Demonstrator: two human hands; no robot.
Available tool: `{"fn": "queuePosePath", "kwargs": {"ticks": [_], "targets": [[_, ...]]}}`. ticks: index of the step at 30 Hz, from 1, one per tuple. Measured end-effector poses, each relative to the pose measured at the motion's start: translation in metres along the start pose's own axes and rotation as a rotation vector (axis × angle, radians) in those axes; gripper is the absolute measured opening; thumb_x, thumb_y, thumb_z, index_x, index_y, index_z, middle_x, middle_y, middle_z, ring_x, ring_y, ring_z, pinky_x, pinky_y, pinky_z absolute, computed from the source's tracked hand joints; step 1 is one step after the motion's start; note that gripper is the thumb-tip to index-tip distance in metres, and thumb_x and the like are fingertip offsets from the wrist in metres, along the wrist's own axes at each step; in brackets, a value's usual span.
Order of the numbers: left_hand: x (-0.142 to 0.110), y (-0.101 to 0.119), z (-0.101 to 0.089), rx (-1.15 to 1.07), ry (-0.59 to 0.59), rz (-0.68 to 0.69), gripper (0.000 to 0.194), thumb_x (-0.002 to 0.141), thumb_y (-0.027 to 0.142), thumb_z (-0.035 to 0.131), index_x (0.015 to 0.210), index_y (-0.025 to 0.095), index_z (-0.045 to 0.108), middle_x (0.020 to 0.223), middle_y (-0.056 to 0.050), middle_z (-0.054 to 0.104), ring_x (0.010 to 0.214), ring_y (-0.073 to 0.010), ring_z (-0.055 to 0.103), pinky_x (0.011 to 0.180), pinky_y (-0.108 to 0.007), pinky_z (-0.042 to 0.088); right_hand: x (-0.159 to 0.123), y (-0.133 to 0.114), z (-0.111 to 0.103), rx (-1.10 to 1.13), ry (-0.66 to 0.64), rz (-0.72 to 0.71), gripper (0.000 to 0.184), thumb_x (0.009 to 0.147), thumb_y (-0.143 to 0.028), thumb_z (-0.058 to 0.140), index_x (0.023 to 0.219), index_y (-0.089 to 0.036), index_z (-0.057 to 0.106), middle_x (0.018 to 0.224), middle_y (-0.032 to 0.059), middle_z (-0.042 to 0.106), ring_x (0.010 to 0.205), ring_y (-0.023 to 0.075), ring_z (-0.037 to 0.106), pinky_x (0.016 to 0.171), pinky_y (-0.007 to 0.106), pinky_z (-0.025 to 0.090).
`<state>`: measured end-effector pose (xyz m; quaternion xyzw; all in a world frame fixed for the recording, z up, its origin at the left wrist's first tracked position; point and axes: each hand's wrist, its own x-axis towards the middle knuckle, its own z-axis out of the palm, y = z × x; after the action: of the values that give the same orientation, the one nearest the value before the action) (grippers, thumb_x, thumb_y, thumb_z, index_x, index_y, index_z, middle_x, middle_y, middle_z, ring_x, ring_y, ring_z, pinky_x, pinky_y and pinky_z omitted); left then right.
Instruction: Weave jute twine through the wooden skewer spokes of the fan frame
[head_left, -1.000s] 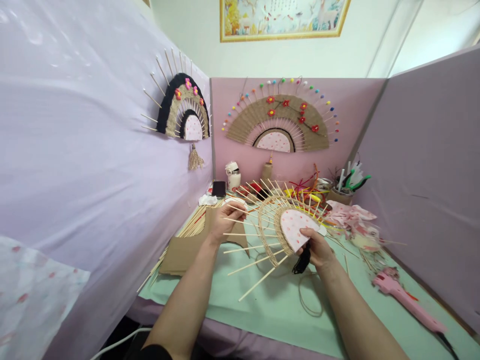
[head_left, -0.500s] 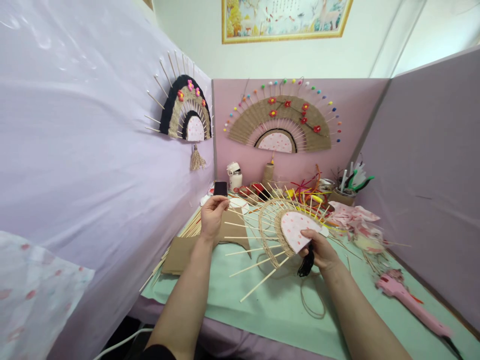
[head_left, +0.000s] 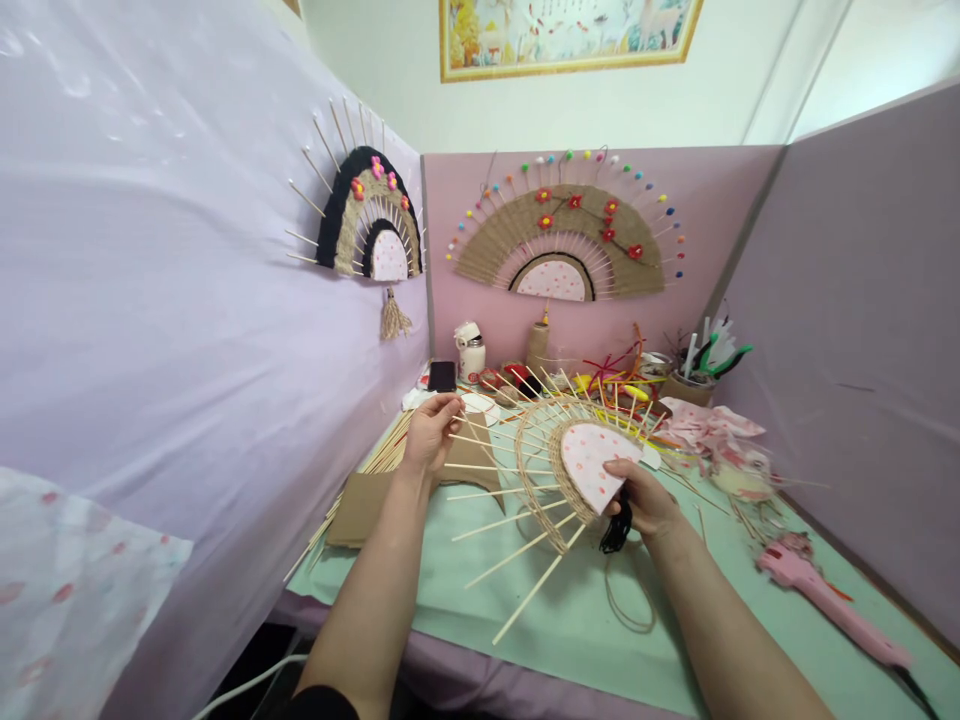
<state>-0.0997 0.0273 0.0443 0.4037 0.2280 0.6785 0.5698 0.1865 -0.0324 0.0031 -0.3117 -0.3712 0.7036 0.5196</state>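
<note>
From where I stand, R hand (head_left: 651,502) grips the fan (head_left: 559,452) by its spotted panel (head_left: 589,455) above the table (head_left: 469,560), L hand (head_left: 430,437) fingers pinch what looks like a twine strand (head_left: 481,436), so IMO hold panel firm & tension evenly w/o bending the sticks (head_left: 527,597).

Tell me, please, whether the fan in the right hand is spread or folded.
Spread: the fan has its sticks fanned apart in a wide arc around the dotted panel that the right hand holds.
</note>
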Motion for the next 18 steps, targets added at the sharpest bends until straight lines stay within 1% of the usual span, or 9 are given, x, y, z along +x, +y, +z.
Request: {"fn": "queuePosePath", "kwargs": {"ticks": [3, 5, 9, 13, 15, 18], "targets": [[0.001, -0.004, 0.002, -0.021, 0.083, 0.055, 0.023, 0.055, 0.024, 0.077, 0.072, 0.016, 0.064, 0.067, 0.002, 0.061, 0.056, -0.0043, 0.052, 0.052, -0.016, 0.039, 0.001, 0.000, 0.001, 0.005, -0.006, -0.018, 0.009, 0.061, -0.021, 0.065, 0.058, -0.013, 0.062, 0.039, -0.0012, 0.057, 0.026, 0.0085, 0.046, 0.026, 0.016, 0.039], [0.001, -0.009, 0.004, -0.028, 0.095, 0.050, 0.024, 0.055, 0.024, 0.077, 0.074, 0.016, 0.064, 0.067, 0.002, 0.062, 0.057, -0.0047, 0.053, 0.056, -0.018, 0.041, 0.000, 0.000, 0.003, 0.008, -0.015, -0.021, 0.010, 0.060, -0.022, 0.065, 0.056, -0.013, 0.063, 0.038, -0.0014, 0.056, 0.026, 0.0084, 0.045, 0.026, 0.016, 0.038], [-0.002, -0.023, 0.015, -0.032, 0.063, -0.033, 0.021, 0.058, 0.023, 0.076, 0.073, 0.016, 0.063, 0.067, 0.003, 0.060, 0.057, -0.0042, 0.052, 0.057, -0.018, 0.039, -0.003, 0.001, 0.008, -0.001, -0.060, -0.013, 0.013, 0.059, -0.024, 0.065, 0.053, -0.013, 0.062, 0.037, -0.0001, 0.055, 0.026, 0.0090, 0.045, 0.025, 0.016, 0.037], [-0.015, -0.048, 0.039, -0.025, 0.040, -0.139, 0.018, 0.060, 0.021, 0.074, 0.069, 0.017, 0.059, 0.061, 0.003, 0.057, 0.054, -0.0060, 0.050, 0.055, -0.021, 0.038, -0.002, 0.009, 0.012, -0.011, -0.102, 0.003, 0.011, 0.061, -0.024, 0.064, 0.059, -0.013, 0.063, 0.042, 0.0019, 0.059, 0.029, 0.0108, 0.048, 0.027, 0.019, 0.040], [-0.022, -0.061, 0.050, -0.008, 0.002, -0.186, 0.019, 0.060, 0.024, 0.074, 0.066, 0.015, 0.059, 0.059, 0.001, 0.057, 0.052, -0.0077, 0.050, 0.054, -0.023, 0.038, -0.001, 0.013, 0.013, 0.002, -0.101, 0.010, 0.011, 0.062, -0.023, 0.064, 0.064, -0.013, 0.063, 0.047, 0.0020, 0.062, 0.031, 0.0114, 0.050, 0.030, 0.020, 0.043], [-0.031, -0.072, 0.058, -0.003, -0.065, -0.229, 0.023, 0.059, 0.027, 0.076, 0.069, 0.015, 0.060, 0.065, -0.002, 0.059, 0.061, -0.0122, 0.055, 0.061, -0.026, 0.043, 0.002, 0.015, 0.013, 0.035, -0.054, -0.006, 0.011, 0.063, -0.023, 0.065, 0.071, -0.014, 0.063, 0.052, 0.0011, 0.063, 0.036, 0.0121, 0.054, 0.035, 0.022, 0.048]]}}
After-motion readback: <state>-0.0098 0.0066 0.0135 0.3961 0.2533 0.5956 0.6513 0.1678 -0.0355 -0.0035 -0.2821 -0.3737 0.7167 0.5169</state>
